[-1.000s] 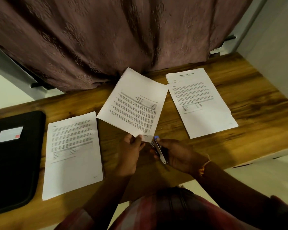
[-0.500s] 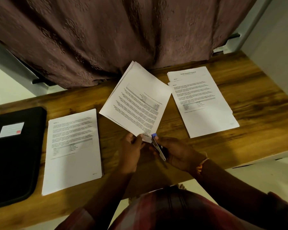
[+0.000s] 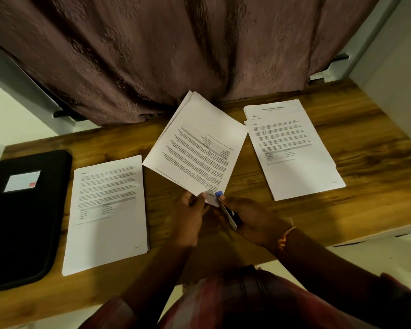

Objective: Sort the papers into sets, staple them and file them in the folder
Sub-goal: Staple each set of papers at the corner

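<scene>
My left hand (image 3: 188,214) pinches the near corner of a set of printed papers (image 3: 197,148), which is lifted and tilted over the middle of the wooden table (image 3: 370,162). My right hand (image 3: 249,222) grips a small stapler (image 3: 227,210) with a blue tip, and its jaw sits on that same corner. A second stack of papers (image 3: 107,210) lies flat at the left. A third stack (image 3: 294,150) lies at the right, its sheets slightly fanned. The black folder (image 3: 22,217) rests shut at the far left edge.
A brown curtain (image 3: 176,51) hangs behind the table and touches its back edge. A white wall (image 3: 394,55) stands at the right. The table's front edge runs just before my body.
The held set has tilted up and its sheets have fanned a little at the far end. The stapler's tip has moved onto the corner next to my left thumb.
</scene>
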Motion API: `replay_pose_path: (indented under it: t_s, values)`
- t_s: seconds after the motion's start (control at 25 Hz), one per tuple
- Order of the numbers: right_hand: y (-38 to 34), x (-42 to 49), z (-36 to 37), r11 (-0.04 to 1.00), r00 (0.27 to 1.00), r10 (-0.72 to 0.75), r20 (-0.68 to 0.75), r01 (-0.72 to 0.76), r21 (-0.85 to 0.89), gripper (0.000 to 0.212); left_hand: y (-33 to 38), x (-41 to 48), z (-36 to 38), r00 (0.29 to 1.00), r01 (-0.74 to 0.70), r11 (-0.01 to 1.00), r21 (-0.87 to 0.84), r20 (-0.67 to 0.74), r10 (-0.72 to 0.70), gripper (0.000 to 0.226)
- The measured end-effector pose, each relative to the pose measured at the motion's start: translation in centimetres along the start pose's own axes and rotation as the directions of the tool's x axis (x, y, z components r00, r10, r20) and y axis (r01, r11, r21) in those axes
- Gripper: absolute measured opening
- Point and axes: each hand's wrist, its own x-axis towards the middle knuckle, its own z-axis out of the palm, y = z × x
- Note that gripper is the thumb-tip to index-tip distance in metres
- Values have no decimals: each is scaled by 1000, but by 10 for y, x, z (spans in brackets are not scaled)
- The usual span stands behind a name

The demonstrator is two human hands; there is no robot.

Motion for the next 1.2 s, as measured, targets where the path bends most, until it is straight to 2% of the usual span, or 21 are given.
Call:
replay_pose_path:
  t_s: [0.24,0.68,0.88,1.0,1.12,1.2]
  values:
    - [4,-1,6,993,999,38,30,-41,107,25,2,0,-1,1000,24,998,-65,-17,-25,28]
    - [16,14,0,1000,1000,10,-14,-10,-26,28,-1,1,-3,992,119,975,-187,-25,-126,31]
    - [14,9,2,999,998,26,-63,-28,-35,18,-6,5,-4,982,179,972,-150,-25,-185,27]
    - [12,7,3,998,997,63,-50,-63,-9,22,-14,9,-6,974,220,966,-135,-24,-225,25]
    - [13,3,4,994,995,94,-23,-92,56,22,-23,14,-8,966,248,968,-36,-61,-249,23]
    - [11,1,2,996,996,86,-25,-85,41,21,-28,17,-9,949,297,951,-92,-82,-304,25]
